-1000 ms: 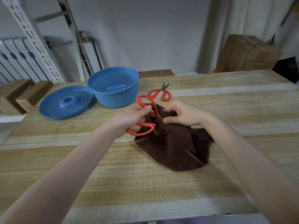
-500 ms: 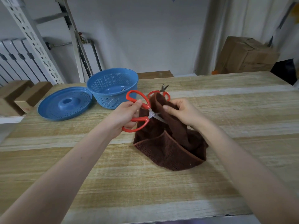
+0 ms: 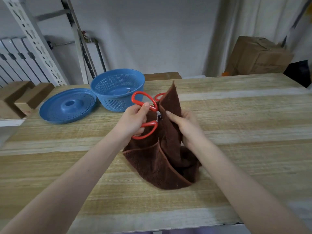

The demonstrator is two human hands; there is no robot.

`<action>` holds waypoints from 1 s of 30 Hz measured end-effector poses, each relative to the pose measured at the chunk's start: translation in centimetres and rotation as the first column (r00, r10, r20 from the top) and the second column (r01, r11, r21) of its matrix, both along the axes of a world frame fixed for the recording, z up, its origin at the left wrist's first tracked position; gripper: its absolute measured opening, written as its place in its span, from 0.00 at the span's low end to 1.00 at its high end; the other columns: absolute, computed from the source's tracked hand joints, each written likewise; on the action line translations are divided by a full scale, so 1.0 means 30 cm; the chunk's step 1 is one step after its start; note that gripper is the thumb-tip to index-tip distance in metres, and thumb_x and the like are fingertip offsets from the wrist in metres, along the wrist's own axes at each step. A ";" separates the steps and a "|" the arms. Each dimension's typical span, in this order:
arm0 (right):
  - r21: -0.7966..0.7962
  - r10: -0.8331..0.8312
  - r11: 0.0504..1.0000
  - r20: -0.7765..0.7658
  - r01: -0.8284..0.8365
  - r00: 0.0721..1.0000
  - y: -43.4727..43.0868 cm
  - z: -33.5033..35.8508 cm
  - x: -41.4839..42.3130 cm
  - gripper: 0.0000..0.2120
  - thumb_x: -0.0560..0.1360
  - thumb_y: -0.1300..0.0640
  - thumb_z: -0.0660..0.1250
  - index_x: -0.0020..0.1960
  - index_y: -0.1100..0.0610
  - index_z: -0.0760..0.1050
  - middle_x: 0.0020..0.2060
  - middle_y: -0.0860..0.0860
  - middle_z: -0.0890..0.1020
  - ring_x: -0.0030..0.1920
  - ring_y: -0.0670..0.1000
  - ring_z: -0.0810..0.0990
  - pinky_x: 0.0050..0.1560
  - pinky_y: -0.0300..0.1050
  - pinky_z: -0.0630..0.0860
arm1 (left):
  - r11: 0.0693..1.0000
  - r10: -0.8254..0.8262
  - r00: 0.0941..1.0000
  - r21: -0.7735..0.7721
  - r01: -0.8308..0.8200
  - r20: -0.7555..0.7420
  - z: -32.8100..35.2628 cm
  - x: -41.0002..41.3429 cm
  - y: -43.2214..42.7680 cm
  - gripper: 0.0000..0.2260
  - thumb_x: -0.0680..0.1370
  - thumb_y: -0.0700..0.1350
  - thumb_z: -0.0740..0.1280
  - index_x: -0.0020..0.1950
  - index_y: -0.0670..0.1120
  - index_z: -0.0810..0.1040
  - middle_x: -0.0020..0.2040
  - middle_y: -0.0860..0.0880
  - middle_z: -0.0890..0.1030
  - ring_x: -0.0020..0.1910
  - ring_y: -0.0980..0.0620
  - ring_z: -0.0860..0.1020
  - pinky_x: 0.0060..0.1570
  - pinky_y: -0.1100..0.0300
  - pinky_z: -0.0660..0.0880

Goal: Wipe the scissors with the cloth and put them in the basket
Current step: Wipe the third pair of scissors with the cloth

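My left hand [image 3: 133,120] grips the red handles of a pair of scissors [image 3: 145,114], held above the middle of the wooden table [image 3: 244,119]. The blades are wrapped inside a brown cloth [image 3: 163,154], which my right hand [image 3: 184,125] pinches around them. The cloth's lower part rests on the table and one corner stands up. Behind the cloth, a red handle of a second pair of scissors [image 3: 159,96] peeks out on the table. The blue perforated basket [image 3: 118,88] stands at the back left, with something small and metallic lying inside it.
A blue perforated lid [image 3: 67,106] lies flat left of the basket. Wooden blocks [image 3: 25,97] sit at the far left edge. A metal rack and radiator stand behind the table, and a cardboard box [image 3: 256,56] sits at the back right.
Both hands have lifted the scissors and cloth higher. The cloth was drawn back over the blades, which showed briefly half a second ago, and now hides most of the second scissors.
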State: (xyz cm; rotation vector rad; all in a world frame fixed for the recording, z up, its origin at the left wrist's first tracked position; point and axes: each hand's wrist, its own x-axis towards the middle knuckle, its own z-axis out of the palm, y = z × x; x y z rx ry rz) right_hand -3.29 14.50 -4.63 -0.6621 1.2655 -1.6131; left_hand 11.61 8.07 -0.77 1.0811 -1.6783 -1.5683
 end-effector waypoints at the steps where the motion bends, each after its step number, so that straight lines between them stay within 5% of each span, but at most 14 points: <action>1: 0.004 0.023 1.000 -0.051 -0.023 0.998 0.000 0.001 -0.004 0.03 0.76 0.61 0.69 0.45 0.60 0.81 0.38 0.55 0.86 0.37 0.51 0.85 0.40 0.43 0.81 | 1.000 -0.003 1.000 -0.016 0.003 0.003 -0.001 -0.001 0.005 0.13 0.84 0.50 0.56 0.44 0.46 0.73 0.24 0.53 0.58 0.17 0.59 0.55 0.18 0.70 0.52; 5: 0.023 0.021 1.000 -0.135 -0.018 0.991 0.009 0.008 -0.022 0.05 0.76 0.60 0.69 0.44 0.59 0.81 0.37 0.53 0.86 0.38 0.50 0.85 0.36 0.39 0.78 | 0.999 0.007 1.000 -0.039 -0.008 -0.014 0.001 0.002 0.009 0.14 0.83 0.50 0.57 0.42 0.47 0.75 0.25 0.53 0.58 0.18 0.59 0.55 0.18 0.68 0.53; 10: 0.030 -0.060 0.998 0.042 0.059 0.997 0.002 0.016 -0.012 0.11 0.79 0.56 0.65 0.48 0.63 0.81 0.35 0.55 0.85 0.34 0.50 0.84 0.33 0.39 0.79 | 1.000 0.020 1.000 -0.016 -0.020 -0.005 0.008 -0.014 0.010 0.13 0.84 0.49 0.57 0.46 0.46 0.77 0.25 0.53 0.58 0.19 0.58 0.55 0.19 0.67 0.53; 18: 0.025 -0.082 0.996 -0.036 0.083 0.996 -0.016 -0.002 0.012 0.08 0.77 0.58 0.68 0.51 0.63 0.81 0.40 0.56 0.86 0.40 0.54 0.85 0.40 0.45 0.80 | 0.995 0.080 0.997 -0.066 -0.079 0.014 -0.002 -0.038 0.016 0.13 0.84 0.50 0.56 0.44 0.47 0.75 0.23 0.54 0.60 0.18 0.58 0.57 0.20 0.67 0.53; 24: 0.149 -0.216 0.967 0.038 0.209 0.976 -0.041 0.024 -0.006 0.15 0.79 0.47 0.65 0.47 0.58 0.81 0.36 0.52 0.85 0.37 0.52 0.84 0.38 0.43 0.79 | 0.996 0.077 0.997 -0.049 -0.077 -0.001 0.015 -0.057 0.025 0.13 0.84 0.48 0.56 0.46 0.43 0.74 0.21 0.56 0.60 0.17 0.59 0.57 0.19 0.68 0.53; 30: 0.127 -0.138 0.983 0.013 0.135 0.990 -0.042 0.023 0.003 0.12 0.78 0.48 0.66 0.48 0.56 0.81 0.39 0.53 0.86 0.41 0.54 0.85 0.45 0.48 0.82 | 0.987 0.121 0.993 -0.103 -0.120 0.001 0.017 -0.051 0.023 0.13 0.84 0.48 0.57 0.46 0.43 0.76 0.20 0.57 0.61 0.17 0.59 0.58 0.18 0.67 0.55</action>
